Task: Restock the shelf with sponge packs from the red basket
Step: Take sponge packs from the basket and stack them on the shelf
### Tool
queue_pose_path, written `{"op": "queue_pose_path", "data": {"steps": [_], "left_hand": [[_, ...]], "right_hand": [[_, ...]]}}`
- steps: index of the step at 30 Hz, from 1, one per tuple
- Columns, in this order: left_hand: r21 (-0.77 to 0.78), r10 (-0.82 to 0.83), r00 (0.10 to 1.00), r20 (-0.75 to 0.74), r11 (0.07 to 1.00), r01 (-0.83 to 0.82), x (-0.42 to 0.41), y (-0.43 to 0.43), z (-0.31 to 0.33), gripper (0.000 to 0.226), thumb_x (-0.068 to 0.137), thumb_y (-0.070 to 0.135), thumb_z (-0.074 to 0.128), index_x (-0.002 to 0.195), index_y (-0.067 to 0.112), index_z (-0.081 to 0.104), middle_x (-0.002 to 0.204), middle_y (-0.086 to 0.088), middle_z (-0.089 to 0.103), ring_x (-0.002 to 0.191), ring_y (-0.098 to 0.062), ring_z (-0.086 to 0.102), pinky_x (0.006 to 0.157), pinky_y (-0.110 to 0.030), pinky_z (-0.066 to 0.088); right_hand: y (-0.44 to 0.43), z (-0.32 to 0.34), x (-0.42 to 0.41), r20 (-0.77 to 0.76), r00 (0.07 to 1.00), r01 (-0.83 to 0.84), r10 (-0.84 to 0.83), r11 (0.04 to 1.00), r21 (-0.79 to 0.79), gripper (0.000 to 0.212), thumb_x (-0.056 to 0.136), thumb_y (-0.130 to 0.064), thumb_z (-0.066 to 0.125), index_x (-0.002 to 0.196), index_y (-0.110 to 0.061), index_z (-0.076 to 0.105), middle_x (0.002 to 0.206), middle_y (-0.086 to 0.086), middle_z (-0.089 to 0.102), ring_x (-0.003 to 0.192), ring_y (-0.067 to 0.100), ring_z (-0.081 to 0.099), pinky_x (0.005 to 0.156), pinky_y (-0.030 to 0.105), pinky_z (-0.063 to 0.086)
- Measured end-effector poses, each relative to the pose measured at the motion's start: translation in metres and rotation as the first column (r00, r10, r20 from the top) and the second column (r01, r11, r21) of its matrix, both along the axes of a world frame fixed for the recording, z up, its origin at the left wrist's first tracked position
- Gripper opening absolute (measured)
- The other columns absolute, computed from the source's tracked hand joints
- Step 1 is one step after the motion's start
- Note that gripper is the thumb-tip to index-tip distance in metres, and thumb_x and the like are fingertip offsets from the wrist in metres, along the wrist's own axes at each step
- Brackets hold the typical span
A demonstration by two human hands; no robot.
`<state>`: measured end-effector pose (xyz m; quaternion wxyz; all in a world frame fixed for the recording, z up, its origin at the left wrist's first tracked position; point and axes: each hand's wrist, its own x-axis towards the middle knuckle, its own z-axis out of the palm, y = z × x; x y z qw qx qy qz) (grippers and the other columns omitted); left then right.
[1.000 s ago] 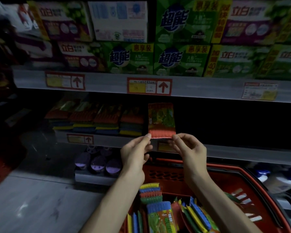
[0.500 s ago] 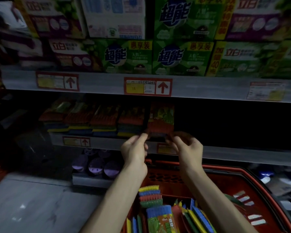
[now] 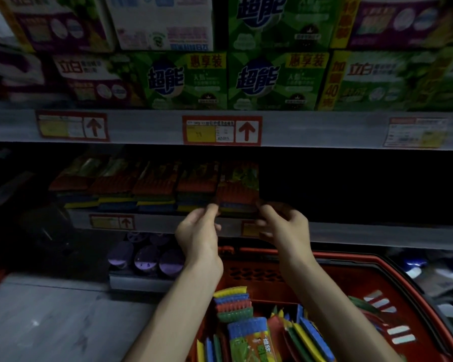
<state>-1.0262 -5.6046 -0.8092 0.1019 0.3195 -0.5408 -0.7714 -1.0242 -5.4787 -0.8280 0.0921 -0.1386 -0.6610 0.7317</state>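
A sponge pack (image 3: 237, 189) with a red and green wrapper lies on the dim middle shelf (image 3: 364, 233), at the right end of a row of stacked sponge packs (image 3: 131, 184). My left hand (image 3: 199, 233) pinches its near left corner. My right hand (image 3: 283, 228) pinches its near right corner. Below my forearms stands the red basket (image 3: 351, 257), which holds several more colourful sponge packs (image 3: 249, 338).
Green and purple detergent boxes (image 3: 183, 79) fill the upper shelf, above a red price tag (image 3: 221, 130). Purple-lidded containers (image 3: 144, 259) sit on the bottom shelf at left. The dark shelf bay (image 3: 351, 184) runs on to the right. Grey floor (image 3: 50, 322) lies at lower left.
Both hands have carried the sponge pack forward from in front of the shelf edge into the bay, and it now lies beside the row.
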Motion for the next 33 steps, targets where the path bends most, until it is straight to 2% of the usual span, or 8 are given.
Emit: {"op": "queue_pose_path", "data": {"steps": [7,9,12,14,19,22,27,33], "left_hand": [[-0.153,-0.032,0.997,-0.073,0.988,0.02,0.002,-0.011,-0.012,0.014,0.097,0.006,0.063,0.096,0.019,0.066,0.086,0.001,0.072,0.081,-0.011,0.067,0.079,-0.033,0.05],[-0.22,-0.071,0.995,-0.072,0.974,0.053,0.003,-0.014,-0.016,0.017,0.096,0.005,0.063,0.098,0.022,0.065,0.096,0.0,0.072,0.087,-0.011,0.067,0.078,-0.028,0.051],[-0.323,-0.118,0.99,-0.074,0.942,0.088,0.005,-0.014,-0.021,0.02,0.096,0.004,0.063,0.106,0.021,0.067,0.097,0.008,0.069,0.085,-0.002,0.064,0.064,-0.011,0.047],[-0.408,-0.165,0.985,-0.05,0.904,0.13,0.006,-0.014,-0.024,0.026,0.095,0.006,0.064,0.118,0.017,0.067,0.095,0.012,0.067,0.083,0.002,0.062,0.056,-0.005,0.044],[-0.523,-0.259,0.966,-0.023,0.826,0.209,0.013,-0.009,-0.028,0.042,0.097,0.017,0.065,0.137,0.022,0.058,0.097,0.007,0.07,0.087,-0.004,0.065,0.066,-0.02,0.045],[-0.513,-0.291,0.956,-0.047,0.828,0.227,0.016,-0.008,-0.03,0.046,0.097,0.016,0.063,0.142,0.023,0.055,0.109,0.002,0.07,0.093,-0.005,0.065,0.07,-0.019,0.045],[-0.45,-0.308,0.947,-0.097,0.862,0.234,0.016,-0.012,-0.027,0.047,0.097,0.011,0.063,0.142,0.023,0.053,0.117,0.0,0.069,0.089,0.007,0.065,0.069,-0.009,0.047],[-0.357,-0.349,0.923,-0.162,0.893,0.275,0.019,-0.013,-0.019,0.038,0.099,0.012,0.063,0.136,0.02,0.059,0.107,0.003,0.075,0.088,0.009,0.068,0.073,-0.008,0.05]], "right_hand": [[0.004,-0.008,0.02,-0.125,0.992,0.004,0.011,0.993,0.121,0.019,0.098,-0.011,0.064,0.108,-0.026,0.069,0.101,-0.008,0.073,0.091,0.007,0.068,0.072,0.016,0.052],[0.0,-0.013,0.022,-0.131,0.991,-0.006,0.031,0.983,0.183,0.028,0.097,-0.014,0.065,0.116,-0.035,0.066,0.11,-0.01,0.072,0.1,0.009,0.068,0.084,0.024,0.056],[-0.006,-0.015,0.021,-0.128,0.99,-0.025,0.058,0.969,0.245,0.037,0.096,-0.02,0.066,0.128,-0.039,0.062,0.122,-0.014,0.068,0.115,0.008,0.064,0.098,0.041,0.055],[-0.008,-0.013,0.019,-0.145,0.987,-0.032,0.076,0.958,0.286,0.042,0.097,-0.02,0.065,0.136,-0.032,0.06,0.127,-0.015,0.066,0.118,0.002,0.061,0.101,0.038,0.054],[-0.01,-0.007,0.015,-0.137,0.985,-0.068,0.106,0.965,0.254,0.038,0.095,-0.014,0.066,0.128,-0.033,0.064,0.118,-0.016,0.071,0.111,0.002,0.065,0.097,0.044,0.056],[-0.007,-0.005,0.015,-0.132,0.984,-0.086,0.122,0.964,0.25,0.039,0.094,-0.011,0.067,0.121,-0.039,0.065,0.114,-0.018,0.072,0.109,0.002,0.066,0.096,0.044,0.057],[-0.001,-0.003,0.016,-0.153,0.971,-0.125,0.181,0.94,0.319,0.048,0.091,-0.011,0.072,0.134,-0.028,0.06,0.124,-0.016,0.067,0.118,-0.002,0.061,0.101,0.03,0.054],[-0.009,0.007,0.024,-0.201,0.956,-0.163,0.212,0.958,0.234,0.033,0.097,-0.035,0.068,0.128,-0.041,0.06,0.123,-0.022,0.068,0.118,-0.005,0.061,0.099,0.025,0.052]]}}
